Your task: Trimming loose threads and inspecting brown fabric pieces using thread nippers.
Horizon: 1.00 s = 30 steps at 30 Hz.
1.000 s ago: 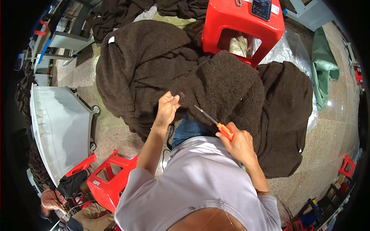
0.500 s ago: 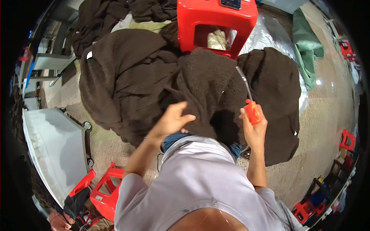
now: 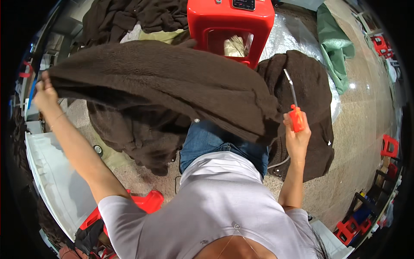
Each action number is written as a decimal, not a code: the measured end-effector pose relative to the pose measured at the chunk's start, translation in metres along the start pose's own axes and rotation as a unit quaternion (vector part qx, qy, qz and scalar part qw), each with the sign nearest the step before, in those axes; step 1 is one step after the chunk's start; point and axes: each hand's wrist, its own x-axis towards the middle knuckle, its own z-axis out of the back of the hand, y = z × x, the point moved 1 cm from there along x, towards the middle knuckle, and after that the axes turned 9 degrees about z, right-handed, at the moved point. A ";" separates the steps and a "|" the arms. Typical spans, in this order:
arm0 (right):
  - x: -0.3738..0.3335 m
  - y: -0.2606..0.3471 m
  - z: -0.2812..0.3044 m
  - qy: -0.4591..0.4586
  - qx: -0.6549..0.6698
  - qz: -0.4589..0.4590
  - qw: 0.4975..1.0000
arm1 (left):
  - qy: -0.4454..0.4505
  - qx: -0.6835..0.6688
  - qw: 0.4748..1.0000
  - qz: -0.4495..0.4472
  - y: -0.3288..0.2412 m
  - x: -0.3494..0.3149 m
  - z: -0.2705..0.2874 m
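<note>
My left hand (image 3: 45, 93) is stretched far out to the left, its fingers closed on the end of a dark brown fuzzy garment (image 3: 164, 80). The cloth spans in the air across my lap toward the right, its far end near my right hand. A small pale button-like spot shows on its lower edge. My right hand (image 3: 297, 134) is wrapped round an orange air blow gun (image 3: 297, 119), whose thin bent nozzle points up and away from me. Below the right wrist a pale hose comes into sight.
Folded brown garments (image 3: 308, 77) lie at the right, more brown cloth (image 3: 133, 134) under the raised piece. A red stool (image 3: 233, 19) with a phone (image 3: 243, 4) on top stands ahead. At the left is a white wheeled cart (image 3: 56, 168), with another red stool (image 3: 148, 200) behind my left arm.
My left hand has taken hold of the brown garment and swung out to the left, lifting and spreading it. The right hand with the blow gun has shifted slightly right.
</note>
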 end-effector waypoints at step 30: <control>0.006 0.044 -0.026 0.064 -0.035 0.116 0.991 | 0.128 -0.110 0.849 0.501 0.210 -0.385 -0.244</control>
